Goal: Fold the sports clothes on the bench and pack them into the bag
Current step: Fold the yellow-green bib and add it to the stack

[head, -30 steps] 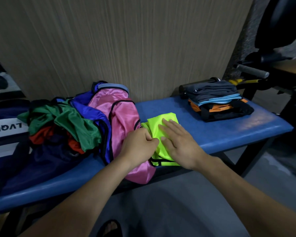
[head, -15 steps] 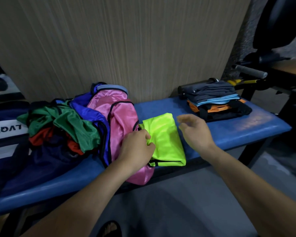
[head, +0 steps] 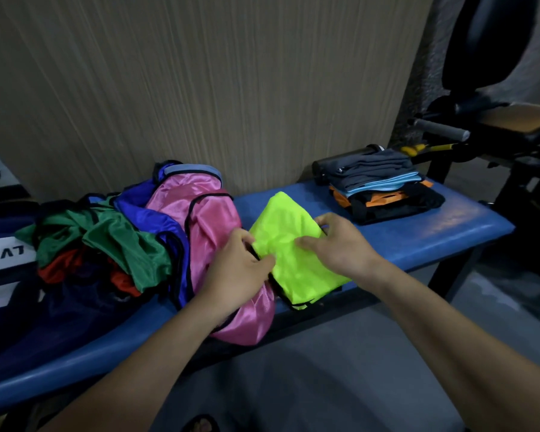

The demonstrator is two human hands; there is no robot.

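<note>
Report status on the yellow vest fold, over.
Left hand pinches the neon yellow vest at its left edge; right hand grips its right side. Vest half folded on the blue bench. Pink vest crowds left.

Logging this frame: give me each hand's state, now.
Left hand: pinching the neon yellow vest at its left edge.
Right hand: gripping the same vest's right side.

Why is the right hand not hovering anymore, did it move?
Yes. The right hand came back down leftward onto the yellow-green bib, away from the folded stack.
</note>
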